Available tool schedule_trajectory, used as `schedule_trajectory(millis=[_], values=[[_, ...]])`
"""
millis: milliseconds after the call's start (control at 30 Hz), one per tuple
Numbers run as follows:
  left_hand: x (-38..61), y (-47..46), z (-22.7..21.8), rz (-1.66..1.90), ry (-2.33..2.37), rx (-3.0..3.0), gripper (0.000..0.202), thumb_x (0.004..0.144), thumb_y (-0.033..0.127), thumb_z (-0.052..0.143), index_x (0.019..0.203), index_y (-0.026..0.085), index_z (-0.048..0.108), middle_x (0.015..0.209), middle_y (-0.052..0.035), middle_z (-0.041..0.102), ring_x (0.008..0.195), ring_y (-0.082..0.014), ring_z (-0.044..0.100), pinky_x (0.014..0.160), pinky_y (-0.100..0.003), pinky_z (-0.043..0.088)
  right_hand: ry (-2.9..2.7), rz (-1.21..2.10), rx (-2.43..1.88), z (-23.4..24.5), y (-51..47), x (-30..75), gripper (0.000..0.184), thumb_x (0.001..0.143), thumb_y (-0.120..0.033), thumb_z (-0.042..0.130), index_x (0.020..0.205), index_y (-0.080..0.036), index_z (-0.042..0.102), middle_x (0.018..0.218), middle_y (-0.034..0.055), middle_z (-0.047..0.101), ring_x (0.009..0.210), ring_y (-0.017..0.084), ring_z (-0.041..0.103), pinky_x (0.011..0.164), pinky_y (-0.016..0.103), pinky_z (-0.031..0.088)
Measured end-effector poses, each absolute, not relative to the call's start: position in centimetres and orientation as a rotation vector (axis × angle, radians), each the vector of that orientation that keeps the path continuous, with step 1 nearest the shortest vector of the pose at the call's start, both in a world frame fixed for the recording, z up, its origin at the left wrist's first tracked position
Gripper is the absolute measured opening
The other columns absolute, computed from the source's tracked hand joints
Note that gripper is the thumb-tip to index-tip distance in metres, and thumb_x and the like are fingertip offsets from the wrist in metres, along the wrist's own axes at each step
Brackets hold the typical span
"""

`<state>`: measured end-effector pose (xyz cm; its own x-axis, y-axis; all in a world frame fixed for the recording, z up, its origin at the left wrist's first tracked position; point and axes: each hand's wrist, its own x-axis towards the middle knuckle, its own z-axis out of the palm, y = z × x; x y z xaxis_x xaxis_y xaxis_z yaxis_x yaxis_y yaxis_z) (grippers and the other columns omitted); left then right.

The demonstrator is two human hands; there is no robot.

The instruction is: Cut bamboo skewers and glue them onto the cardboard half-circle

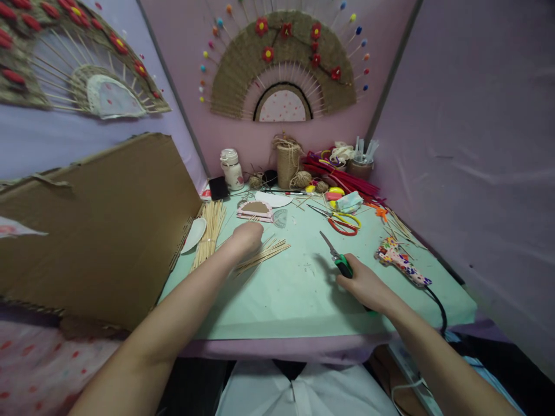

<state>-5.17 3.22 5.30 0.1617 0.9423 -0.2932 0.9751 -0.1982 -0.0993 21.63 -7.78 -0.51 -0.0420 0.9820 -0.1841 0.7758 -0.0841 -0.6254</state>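
- Cardboard, one big brown sheet (99, 225), leans to the outside of our left arm and walls off that side of the table.
- Mint-green paper covers the table (295, 289) under both of our hands.
- Beyond our hands, on the pink back wall, hangs a woven fan (284, 63) with red flowers and bead-tipped sticks.
- At the far edge of the table, well past our left hand, stand a twine-wrapped jar (288, 164) and a white bottle (232, 169); red pipe cleaners (347, 179) lie further along towards our right.
- A bundle of bamboo skewers (210, 231) lies just left of our left hand, beside the cardboard.
- A patterned glue gun (401, 261) lies near the outer side of our right hand, its black cord running off the near edge.
- Red-and-yellow scissors (344, 222) lie beyond our right hand, clear of it.
- Our left hand (246, 238) is curled knuckles-up and presses down on a small fan of loose skewers (264, 254); these spread out from under it towards our right hand. We cannot tell whether the fingers grip any of them.
- Our right hand (366, 286) is closed around the green handles of the cutters (336, 257), whose blades point away from us, between the two hands, tips apart from the loose skewers.
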Motion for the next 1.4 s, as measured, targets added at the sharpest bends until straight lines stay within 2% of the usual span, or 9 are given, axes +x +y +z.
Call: schedule_trajectory(millis=[333, 567, 800, 1033, 1200, 1300, 1400], values=[[-4.1, 2.9, 3.9, -0.527, 1.878, 2.328, 0.029, 0.075, 0.015, 0.058, 0.098, 0.006, 0.071, 0.107, -0.0258, 0.068, 0.1, -0.0318, 0.066, 0.081, -0.033, 0.05, -1.883, 0.87, -1.923, -0.5, -7.9, 21.5, 0.015, 0.076, -0.03, 0.051, 0.084, -0.023, 0.04, 0.074, 0.0002, 0.053, 0.069, 0.018, 0.05, 0.059, 0.026, 0.031], [-3.6, 1.5, 5.0, -0.459, 1.832, 2.434, 0.028, 0.076, 0.015, 0.052, 0.096, 0.011, 0.072, 0.1, -0.0197, 0.071, 0.095, -0.0295, 0.067, 0.078, -0.034, 0.051, -1.9, 0.882, -1.929, -0.5, -7.8, 21.6, 0.016, 0.077, -0.031, 0.05, 0.085, -0.023, 0.04, 0.074, 0.0005, 0.054, 0.069, 0.018, 0.051, 0.058, 0.026, 0.031], [-3.2, 1.6, 3.6, -0.509, 1.803, 2.426, 0.028, 0.078, 0.013, 0.051, 0.096, 0.009, 0.072, 0.098, -0.0211, 0.071, 0.094, -0.0286, 0.067, 0.077, -0.033, 0.051, -1.907, 0.876, -1.908, -0.7, -7.7, 21.6, 0.016, 0.077, -0.03, 0.051, 0.085, -0.022, 0.04, 0.074, 0.0005, 0.054, 0.068, 0.018, 0.05, 0.058, 0.026, 0.031], [-3.6, 1.4, 3.9, -0.437, 1.791, 2.42, 0.028, 0.079, 0.014, 0.048, 0.094, 0.01, 0.072, 0.1, -0.0216, 0.071, 0.094, -0.0274, 0.067, 0.079, -0.033, 0.049, -1.918, 0.863, -1.909, -0.7, -7.8, 21.6, 0.016, 0.077, -0.03, 0.051, 0.085, -0.022, 0.04, 0.073, -0.0002, 0.054, 0.066, 0.017, 0.05, 0.056, 0.025, 0.03], [-4.3, 1.5, 4.7, -0.323, 1.793, 2.434, 0.023, 0.077, 0.013, 0.049, 0.088, 0.012, 0.07, 0.094, -0.0185, 0.07, 0.087, -0.0283, 0.065, 0.071, -0.033, 0.046, -1.901, 0.861, -1.896, -0.9, -7.8, 21.6, 0.016, 0.076, -0.028, 0.053, 0.083, -0.022, 0.04, 0.071, -0.001, 0.053, 0.063, 0.016, 0.049, 0.055, 0.025, 0.028], [-4.9, 1.9, 5.8, -0.229, 1.8, 2.43, 0.019, 0.078, 0.014, 0.05, 0.086, 0.014, 0.067, 0.089, -0.0146, 0.07, 0.082, -0.0256, 0.063, 0.067, -0.031, 0.043, -1.88, 0.887, -1.88, -1.0, -7.7, 21.7, 0.016, 0.075, -0.028, 0.054, 0.083, -0.022, 0.042, 0.071, -0.0012, 0.054, 0.063, 0.015, 0.049, 0.055, 0.025, 0.028], [-5.2, 2.1, 7.3, -0.071, 1.804, 2.455, 0.018, 0.082, 0.016, 0.048, 0.088, 0.016, 0.065, 0.091, -0.0108, 0.069, 0.083, -0.0223, 0.061, 0.069, -0.029, 0.042, -1.888, 0.899, -1.875, -1.1, -7.7, 21.7, 0.015, 0.076, -0.028, 0.053, 0.083, -0.022, 0.042, 0.07, -0.0015, 0.054, 0.062, 0.015, 0.049, 0.055, 0.025, 0.028]])
